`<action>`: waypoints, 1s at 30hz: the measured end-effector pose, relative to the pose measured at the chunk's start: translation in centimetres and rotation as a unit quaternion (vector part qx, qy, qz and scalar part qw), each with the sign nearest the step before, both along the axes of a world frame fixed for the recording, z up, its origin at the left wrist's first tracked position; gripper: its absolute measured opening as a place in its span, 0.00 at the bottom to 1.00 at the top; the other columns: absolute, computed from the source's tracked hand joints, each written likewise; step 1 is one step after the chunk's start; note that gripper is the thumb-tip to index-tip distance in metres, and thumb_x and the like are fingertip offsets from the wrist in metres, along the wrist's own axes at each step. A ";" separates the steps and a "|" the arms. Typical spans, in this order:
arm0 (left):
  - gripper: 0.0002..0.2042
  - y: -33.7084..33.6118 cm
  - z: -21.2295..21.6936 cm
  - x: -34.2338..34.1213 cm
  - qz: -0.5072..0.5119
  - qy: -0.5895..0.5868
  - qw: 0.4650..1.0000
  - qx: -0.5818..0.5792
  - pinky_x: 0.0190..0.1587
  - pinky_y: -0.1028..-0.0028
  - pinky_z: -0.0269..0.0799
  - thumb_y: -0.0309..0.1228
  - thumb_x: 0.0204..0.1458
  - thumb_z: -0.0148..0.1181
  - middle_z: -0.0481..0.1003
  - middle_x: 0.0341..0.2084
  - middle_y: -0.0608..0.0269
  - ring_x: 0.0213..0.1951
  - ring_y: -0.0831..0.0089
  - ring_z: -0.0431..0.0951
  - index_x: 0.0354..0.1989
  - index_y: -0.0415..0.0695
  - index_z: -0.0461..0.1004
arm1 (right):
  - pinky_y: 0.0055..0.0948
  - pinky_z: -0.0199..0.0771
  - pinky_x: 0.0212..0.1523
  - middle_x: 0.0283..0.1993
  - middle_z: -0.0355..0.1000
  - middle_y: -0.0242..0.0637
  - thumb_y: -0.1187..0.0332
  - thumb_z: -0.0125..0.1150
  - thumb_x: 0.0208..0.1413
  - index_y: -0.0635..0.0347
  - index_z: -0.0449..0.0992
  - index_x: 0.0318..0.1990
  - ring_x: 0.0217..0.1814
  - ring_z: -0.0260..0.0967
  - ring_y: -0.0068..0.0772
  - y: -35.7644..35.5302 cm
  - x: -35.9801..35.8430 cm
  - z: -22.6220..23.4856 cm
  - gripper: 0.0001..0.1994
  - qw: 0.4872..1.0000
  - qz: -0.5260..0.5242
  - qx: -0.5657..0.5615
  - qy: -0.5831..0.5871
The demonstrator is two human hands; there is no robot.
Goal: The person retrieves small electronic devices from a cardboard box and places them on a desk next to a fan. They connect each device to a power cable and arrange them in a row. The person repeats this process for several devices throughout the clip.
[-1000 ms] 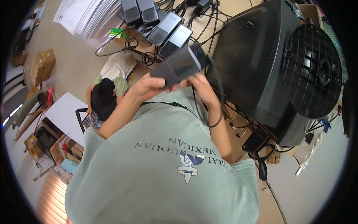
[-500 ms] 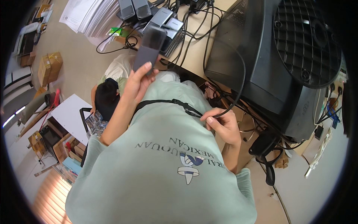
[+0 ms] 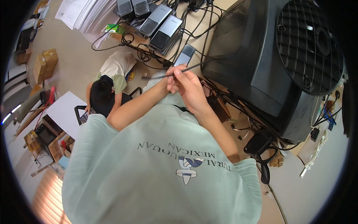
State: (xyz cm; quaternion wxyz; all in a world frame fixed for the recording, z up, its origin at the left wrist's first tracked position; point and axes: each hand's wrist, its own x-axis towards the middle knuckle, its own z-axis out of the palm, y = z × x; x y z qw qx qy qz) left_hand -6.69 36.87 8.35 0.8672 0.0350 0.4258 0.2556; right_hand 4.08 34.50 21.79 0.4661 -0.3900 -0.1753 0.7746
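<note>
On the tan counter (image 3: 226,3), grey devices (image 3: 156,20) sit among tangled cables (image 3: 143,55). Your right hand (image 3: 190,85) pinches a black cable (image 3: 194,66); your left hand (image 3: 167,80) overlaps it, grip too hidden to tell.

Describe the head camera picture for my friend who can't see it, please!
A person's right hand holds a thin black cable, mostly hiding the left hand. Just beyond is a grey device; more grey devices sit on a beige table. At left, another person bends low.
</note>
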 end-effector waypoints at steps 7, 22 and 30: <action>0.22 1.8 -1.7 1.8 -0.090 0.080 0.993 0.003 0.67 0.68 0.64 0.41 0.71 0.43 0.67 0.63 0.51 0.66 0.59 0.66 0.70 0.52 0.62 | 0.26 0.71 0.41 0.43 0.74 0.37 0.60 0.50 0.71 0.64 0.74 0.52 0.42 0.73 0.26 -1.1 0.9 -2.1 0.16 0.997 -0.007 -0.051 0.062; 0.20 2.5 -5.9 -2.9 -0.246 -0.059 0.965 0.070 0.45 0.71 0.77 0.42 0.58 0.62 0.78 0.44 0.61 0.44 0.72 0.78 0.53 0.43 0.74 | 0.27 0.68 0.38 0.43 0.75 0.40 0.65 0.50 0.71 0.66 0.71 0.53 0.36 0.69 0.28 -0.3 -0.7 -4.4 0.13 0.971 -0.147 -0.128 0.135; 0.17 7.2 12.0 -10.1 -0.288 0.041 0.919 0.268 0.42 0.74 0.75 0.41 0.65 0.57 0.79 0.43 0.65 0.41 0.75 0.80 0.54 0.44 0.75 | 0.25 0.66 0.36 0.35 0.70 0.32 0.65 0.49 0.72 0.64 0.73 0.50 0.32 0.66 0.25 -1.6 -0.7 -4.1 0.12 0.957 -0.186 -0.165 0.152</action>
